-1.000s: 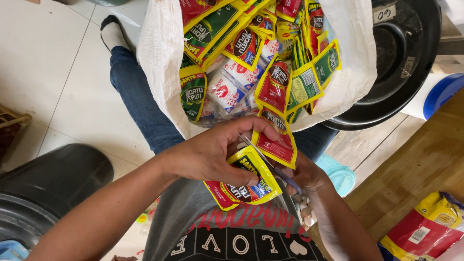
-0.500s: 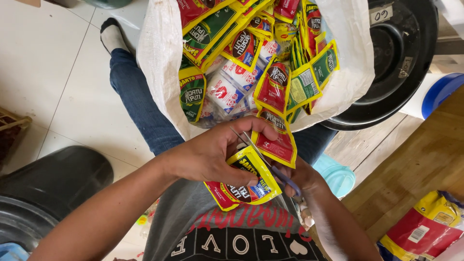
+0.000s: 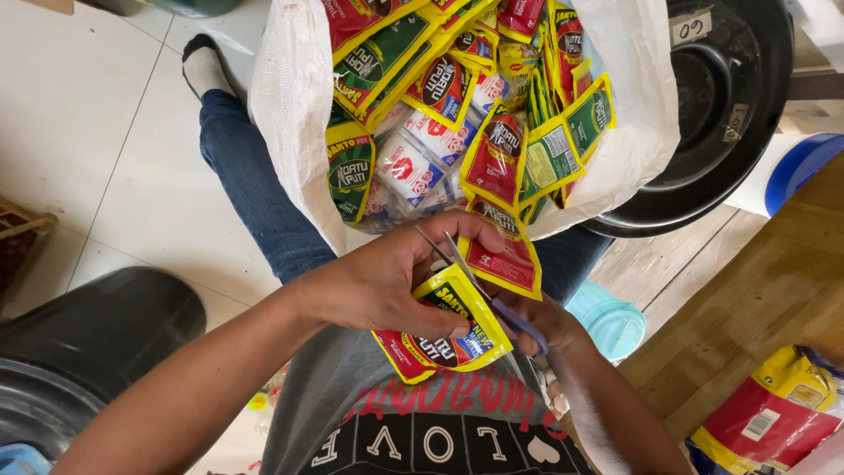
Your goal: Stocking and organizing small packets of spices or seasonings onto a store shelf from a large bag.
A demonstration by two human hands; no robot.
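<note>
Above the person's lap, the left hand (image 3: 387,286) is gripping a strip of yellow-edged red sachets (image 3: 457,330), with the fingers closed over its upper face and the thumb lying across the lower sachet. Its grip is clamped on the strip. The right hand (image 3: 549,330) is sitting just beside it, partly hidden under the strip, and is holding a pair of scissors (image 3: 479,286) by blue-violet handles. That grip is closed on the handles. The two thin metal blades are standing slightly apart and are pointing up and left, crossing the strip between the lower sachet and the upper one.

Directly beyond the hands, a white woven sack (image 3: 290,105) is lying open, and it is holding many loose sachets (image 3: 440,88) in red, green and white. A stack of black basins (image 3: 730,114) is sitting right of the sack. A second black basin (image 3: 79,343) is resting on the tiled floor (image 3: 79,114) at lower left. A small teal container (image 3: 611,321) is lying near the right forearm.
</note>
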